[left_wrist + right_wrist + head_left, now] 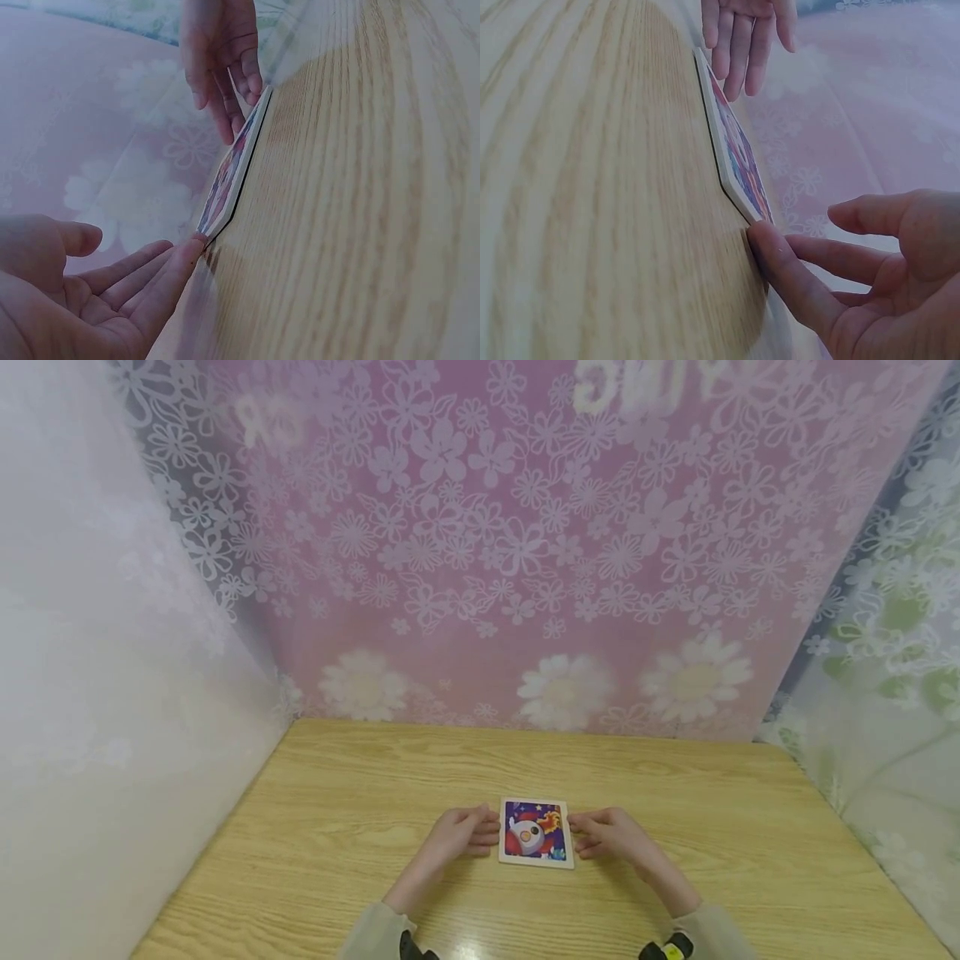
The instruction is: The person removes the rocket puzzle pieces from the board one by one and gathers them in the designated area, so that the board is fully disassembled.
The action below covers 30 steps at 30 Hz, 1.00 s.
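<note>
A square picture board point(536, 833) with a pale frame and a rocket-like figure on purple lies flat on the wooden table. My left hand point(463, 833) is at its left edge, fingers fairly straight, fingertips touching the edge in the left wrist view. On the other side, my right hand point(611, 837) has its fingertips at the right edge, fingers relaxed, thumb apart from the board. In the wrist views the board point(236, 169) shows its thin pale side, lying between both hands. Neither hand has its fingers curled round it.
The wood-grain table point(420, 760) extends around the board. Behind it hangs a pink cloth point(480, 568) with white flowers. A pale sheet point(135, 652) stands at the left and a flowered one point(900, 718) at the right. Dark bands are on both wrists.
</note>
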Available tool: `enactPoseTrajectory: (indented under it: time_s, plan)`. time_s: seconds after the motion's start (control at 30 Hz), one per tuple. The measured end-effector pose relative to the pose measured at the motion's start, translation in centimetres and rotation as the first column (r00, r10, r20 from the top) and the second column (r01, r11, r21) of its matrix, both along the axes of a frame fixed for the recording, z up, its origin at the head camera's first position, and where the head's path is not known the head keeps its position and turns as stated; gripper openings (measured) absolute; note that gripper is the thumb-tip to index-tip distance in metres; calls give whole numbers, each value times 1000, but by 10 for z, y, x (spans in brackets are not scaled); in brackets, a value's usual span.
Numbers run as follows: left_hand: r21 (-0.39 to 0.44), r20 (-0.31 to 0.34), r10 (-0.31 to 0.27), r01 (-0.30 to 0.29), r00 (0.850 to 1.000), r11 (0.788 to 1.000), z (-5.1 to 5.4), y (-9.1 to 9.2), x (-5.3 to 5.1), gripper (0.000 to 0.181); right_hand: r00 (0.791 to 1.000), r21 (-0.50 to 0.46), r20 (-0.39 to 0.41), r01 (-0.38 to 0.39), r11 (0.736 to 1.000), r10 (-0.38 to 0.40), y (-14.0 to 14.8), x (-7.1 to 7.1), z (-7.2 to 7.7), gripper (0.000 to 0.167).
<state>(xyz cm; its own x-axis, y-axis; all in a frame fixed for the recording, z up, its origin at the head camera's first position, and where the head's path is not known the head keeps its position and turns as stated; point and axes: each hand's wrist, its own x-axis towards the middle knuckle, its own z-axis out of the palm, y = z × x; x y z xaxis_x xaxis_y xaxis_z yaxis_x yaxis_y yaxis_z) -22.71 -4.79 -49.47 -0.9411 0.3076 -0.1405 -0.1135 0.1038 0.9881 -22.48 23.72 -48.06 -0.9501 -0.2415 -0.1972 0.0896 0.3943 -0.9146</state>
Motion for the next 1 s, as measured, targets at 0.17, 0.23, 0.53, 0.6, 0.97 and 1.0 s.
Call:
enactPoseTrajectory:
  time_s: [0.17,0.23,0.53,0.6,0.97,1.0]
  plan:
    - [-10,-13,-13,13,1000,1000,1,-3,-3,48,1000,24,-27,14,1000,-14,5,0,4,43]
    - [-20,-17,-29,28,999,999,2,-5,-4,47,999,40,-48,24,999,-22,7,1,6,42]
    - [-18,-72,-97,96,993,995,11,-13,-9,45,932,248,-324,-80,965,160,1,-1,8,31]
    - [-14,-87,-109,108,990,994,13,-14,-10,45,913,304,-360,-79,949,191,-3,1,9,28]
    - [-63,-135,-142,135,981,989,15,-19,-12,44,754,555,-484,-128,822,444,-25,7,7,23]
    - [-74,-142,-145,135,979,988,15,-19,-12,44,740,579,-487,-124,806,464,-27,8,6,25]
